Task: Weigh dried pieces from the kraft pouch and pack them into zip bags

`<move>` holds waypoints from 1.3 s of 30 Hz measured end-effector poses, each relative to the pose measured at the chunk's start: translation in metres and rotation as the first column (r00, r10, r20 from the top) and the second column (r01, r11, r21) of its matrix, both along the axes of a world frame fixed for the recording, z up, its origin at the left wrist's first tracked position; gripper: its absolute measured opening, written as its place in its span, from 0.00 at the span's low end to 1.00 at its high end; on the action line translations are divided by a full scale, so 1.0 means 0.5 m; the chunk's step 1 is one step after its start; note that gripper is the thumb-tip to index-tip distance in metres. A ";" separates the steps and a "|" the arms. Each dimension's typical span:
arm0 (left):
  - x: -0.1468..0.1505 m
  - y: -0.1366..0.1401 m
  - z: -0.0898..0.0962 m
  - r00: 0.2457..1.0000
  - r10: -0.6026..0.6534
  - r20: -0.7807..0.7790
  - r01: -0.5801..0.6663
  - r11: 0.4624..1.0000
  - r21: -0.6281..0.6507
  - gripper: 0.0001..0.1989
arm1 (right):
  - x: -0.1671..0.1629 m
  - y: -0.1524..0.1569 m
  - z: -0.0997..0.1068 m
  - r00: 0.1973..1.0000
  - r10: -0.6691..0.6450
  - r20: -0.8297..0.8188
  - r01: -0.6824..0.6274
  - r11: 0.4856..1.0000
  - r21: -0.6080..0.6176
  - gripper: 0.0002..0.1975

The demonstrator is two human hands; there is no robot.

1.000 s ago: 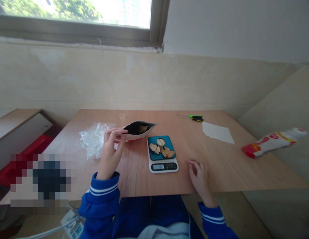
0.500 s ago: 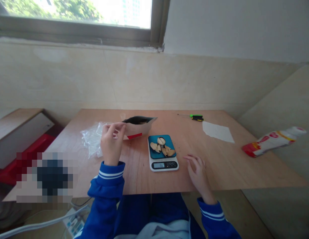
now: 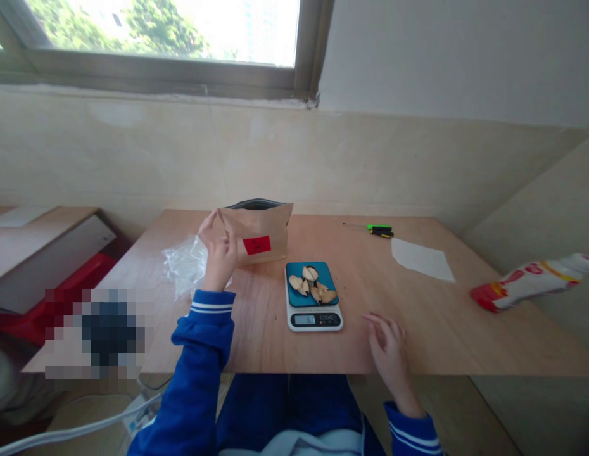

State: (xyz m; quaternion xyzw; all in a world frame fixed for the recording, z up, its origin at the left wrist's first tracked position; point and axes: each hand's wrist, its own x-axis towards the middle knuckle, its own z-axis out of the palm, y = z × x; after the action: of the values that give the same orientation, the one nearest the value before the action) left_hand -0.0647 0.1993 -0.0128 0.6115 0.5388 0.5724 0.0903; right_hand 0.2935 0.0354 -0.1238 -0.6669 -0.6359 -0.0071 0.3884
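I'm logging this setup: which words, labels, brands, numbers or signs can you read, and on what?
"16", last digit unclear: display of the digital scale.
Too small: marks on the scale's button panel.
Too small: dark marks on the kraft pouch's red label.
Too blurred: print on the plastic bottle.

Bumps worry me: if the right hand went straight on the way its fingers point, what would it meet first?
Probably the scale, at its right side: the right hand is angled towards it. The hand's height above the tabletop is hard to judge, so it might pass over.
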 end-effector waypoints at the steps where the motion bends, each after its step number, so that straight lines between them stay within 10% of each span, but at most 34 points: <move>1: -0.013 -0.013 -0.018 0.999 0.043 -0.003 -0.043 0.999 -0.024 0.29 | 0.002 -0.001 -0.001 1.000 0.002 0.005 -0.002 1.000 0.006 0.14; 7: -0.082 -0.027 -0.100 0.929 0.330 -0.167 -0.369 0.854 -0.366 0.18 | -0.004 0.003 0.007 1.000 -0.001 0.011 0.001 0.999 0.038 0.14; 14: -0.104 0.000 -0.096 0.889 0.396 -0.230 -0.455 0.702 -0.548 0.10 | -0.024 -0.004 0.026 1.000 0.019 -0.017 -0.019 0.999 0.026 0.13; 31: -0.037 -0.141 0.011 0.864 0.502 -0.047 -0.500 0.842 -0.202 0.10 | -0.197 0.067 0.210 0.860 0.373 -0.347 -0.355 0.927 0.117 0.11; 36: 0.076 -0.228 0.041 0.977 0.091 0.193 -0.059 0.984 -0.166 0.09 | -0.289 0.080 0.238 0.717 0.444 -0.537 -0.495 0.867 0.056 0.13; 39: 0.138 -0.261 0.030 0.939 -0.197 0.282 0.276 0.922 -0.273 0.10 | -0.323 0.079 0.242 0.661 0.428 -0.617 -0.498 0.865 0.066 0.13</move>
State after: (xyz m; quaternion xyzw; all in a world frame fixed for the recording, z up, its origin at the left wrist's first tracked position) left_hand 0.0043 0.0689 0.0023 0.5741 0.5275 0.5380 0.3205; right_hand 0.1319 0.0751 -0.0028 -0.4681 -0.6228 0.3427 0.5249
